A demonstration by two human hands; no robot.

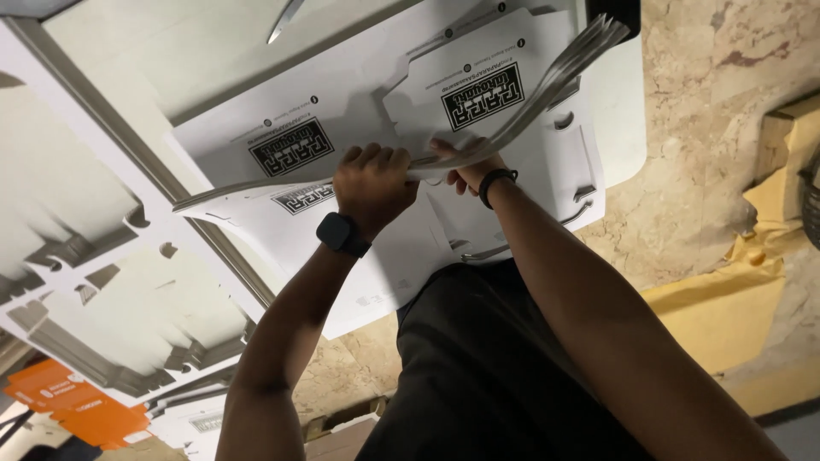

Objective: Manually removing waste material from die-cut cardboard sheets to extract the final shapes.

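Note:
Both hands grip a thick bent stack of flat white die-cut cardboard sheets (547, 85) over a white table (619, 102). My left hand (372, 183), with a black watch on its wrist, is fisted around the stack's middle. My right hand (459, 171), wearing a black wristband, clamps the same stack from the other side, its fingers mostly hidden under the sheets. The stack bows, one end rising to the upper right, the other reaching left (222, 195). More white sheets with black printed labels (290, 147) lie flat beneath.
Piles of white die-cut blanks (94, 256) fill the left side. Orange flat cartons (81, 405) lie at the lower left. A marble floor (726, 102) with brown cardboard pieces (726, 316) is on the right. My black-clothed torso (487, 367) fills the bottom centre.

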